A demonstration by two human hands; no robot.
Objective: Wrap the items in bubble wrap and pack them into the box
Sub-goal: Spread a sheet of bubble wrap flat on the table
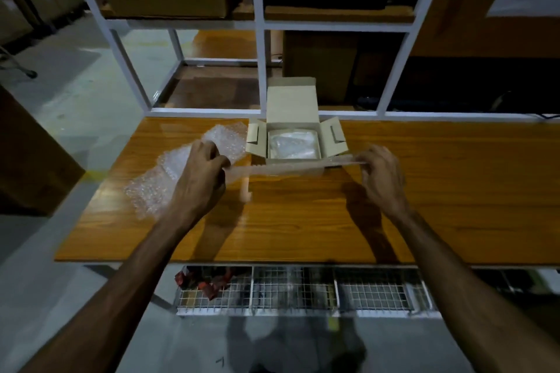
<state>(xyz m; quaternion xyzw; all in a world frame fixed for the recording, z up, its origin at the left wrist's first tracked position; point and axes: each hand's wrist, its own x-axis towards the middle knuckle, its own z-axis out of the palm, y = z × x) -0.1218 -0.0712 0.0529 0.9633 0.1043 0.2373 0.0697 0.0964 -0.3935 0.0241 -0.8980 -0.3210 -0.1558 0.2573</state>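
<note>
Orange-brown table; beige box; seemingly clear tape.

head cam | looks forward and down | near, over table | wide-angle

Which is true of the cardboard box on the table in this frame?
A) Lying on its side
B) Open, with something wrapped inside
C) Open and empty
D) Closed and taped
B: the box has its flaps spread, and a pale wrapped bundle lies inside.
</note>
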